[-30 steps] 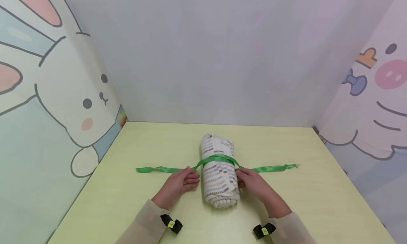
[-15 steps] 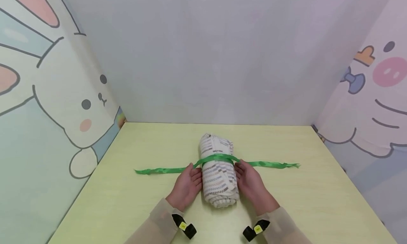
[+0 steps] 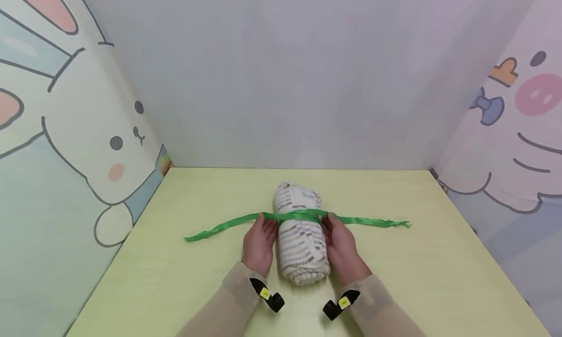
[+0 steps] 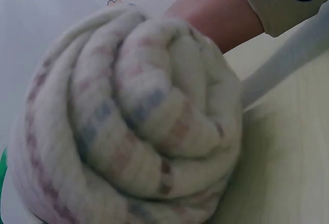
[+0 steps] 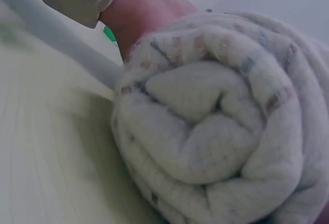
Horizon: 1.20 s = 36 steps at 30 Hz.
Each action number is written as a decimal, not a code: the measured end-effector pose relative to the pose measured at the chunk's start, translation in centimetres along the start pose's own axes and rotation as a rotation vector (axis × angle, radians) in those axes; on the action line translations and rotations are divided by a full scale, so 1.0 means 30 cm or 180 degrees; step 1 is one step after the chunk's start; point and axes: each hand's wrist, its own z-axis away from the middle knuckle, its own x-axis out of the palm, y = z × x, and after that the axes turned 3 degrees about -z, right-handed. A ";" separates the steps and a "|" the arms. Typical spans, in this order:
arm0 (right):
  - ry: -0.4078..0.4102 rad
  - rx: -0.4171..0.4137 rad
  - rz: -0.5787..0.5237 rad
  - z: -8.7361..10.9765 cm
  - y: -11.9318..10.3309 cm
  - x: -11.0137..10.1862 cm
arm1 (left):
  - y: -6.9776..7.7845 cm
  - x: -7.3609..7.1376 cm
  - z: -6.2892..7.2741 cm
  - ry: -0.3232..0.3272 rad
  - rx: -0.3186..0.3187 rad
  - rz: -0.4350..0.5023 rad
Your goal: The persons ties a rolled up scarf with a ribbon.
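Lying mid-scene on the tabletop (image 3: 158,273), the rolled towel (image 3: 302,247) is crossed by a green ribbon (image 3: 300,214) and flanked by the left hand (image 3: 259,244) and right hand (image 3: 343,243), both with fingers loosely extended.

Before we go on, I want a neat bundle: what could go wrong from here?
The green ribbon might slacken, as it trails loose to either side. The rolled cloth could loosen at its ends, since the ribbon crosses only near its middle. The left hand or right hand beside it could nudge it askew.
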 end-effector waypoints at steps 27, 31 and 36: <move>-0.0312 -0.0540 -0.0239 0.009 -0.054 0.052 | 0.064 0.057 -0.041 -0.0346 -0.0069 0.1009; -0.0410 -0.0365 -0.0443 0.007 -0.070 0.066 | 0.069 0.061 -0.042 -0.0367 -0.0113 0.1029; -0.0485 -0.0251 -0.0554 0.006 -0.083 0.073 | 0.073 0.065 -0.042 -0.0426 -0.0130 0.1038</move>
